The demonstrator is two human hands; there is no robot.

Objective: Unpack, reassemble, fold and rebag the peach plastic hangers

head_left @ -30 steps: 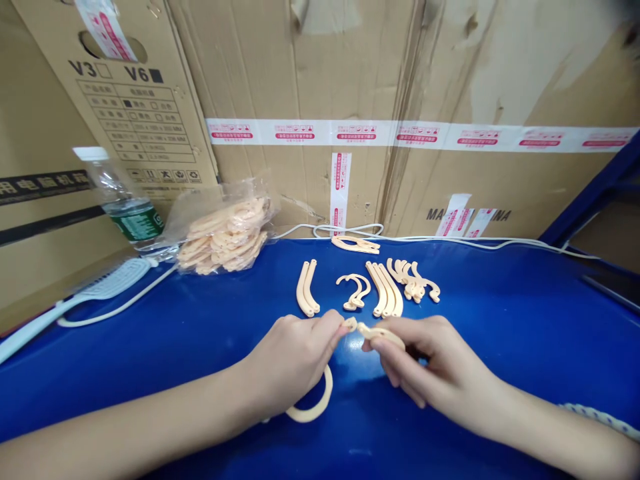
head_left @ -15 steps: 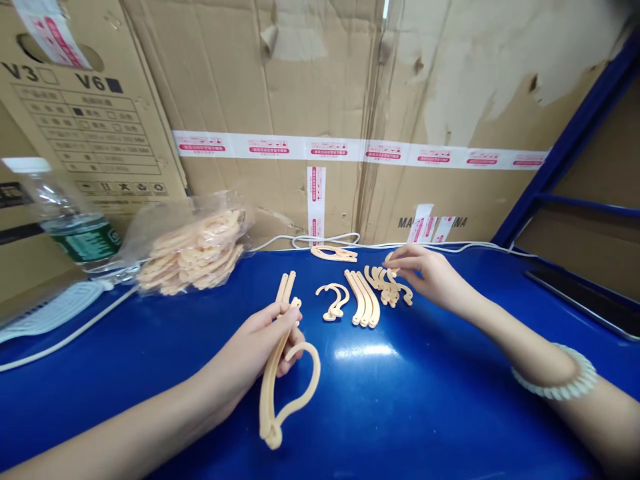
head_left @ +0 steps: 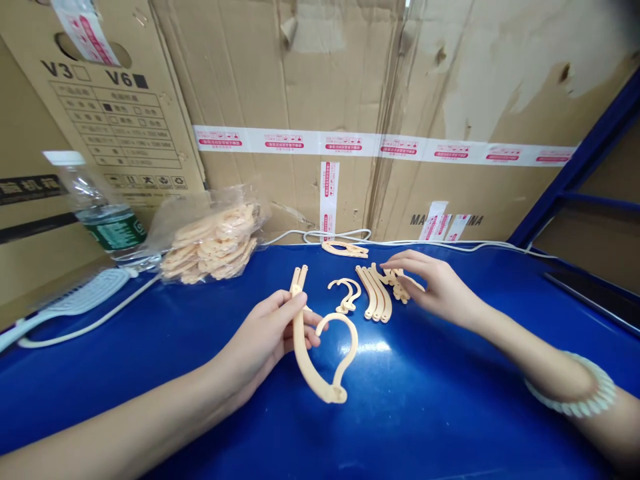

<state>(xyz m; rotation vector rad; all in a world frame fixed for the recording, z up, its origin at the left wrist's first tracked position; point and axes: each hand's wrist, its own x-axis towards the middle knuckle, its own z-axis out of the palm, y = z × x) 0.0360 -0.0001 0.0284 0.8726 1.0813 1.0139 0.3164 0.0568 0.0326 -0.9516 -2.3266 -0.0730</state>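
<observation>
My left hand [head_left: 273, 327] is closed around a beige folding hanger [head_left: 311, 370], its curved arm pinched under the thumb and its hook [head_left: 353, 333] hanging out to the right. Behind that hand, two straight-looking arm ends [head_left: 299, 275] show past the fingers; whether they belong to the held hanger I cannot tell. My right hand [head_left: 440, 287] is over a small heap of curved beige pieces [head_left: 400, 290], fingers apart, partly covering it. Left of the heap lie several curved hanger arms [head_left: 373, 293] side by side, then a couple of loose hooks [head_left: 346, 297].
A folded beige hanger [head_left: 345, 249] lies at the back by a white cable [head_left: 450, 244]. To the left are a plastic bag of beige parts [head_left: 215, 243], a water bottle [head_left: 110, 223] and a pale blue brush [head_left: 85, 293]. Cardboard [head_left: 280, 80] walls the back; a dark flat device [head_left: 593, 293] lies right.
The left hand has turned the hanger, so its hook end now points further right and sits higher. The right hand's fingers have spread over the heap. The whole view has shifted slightly.
</observation>
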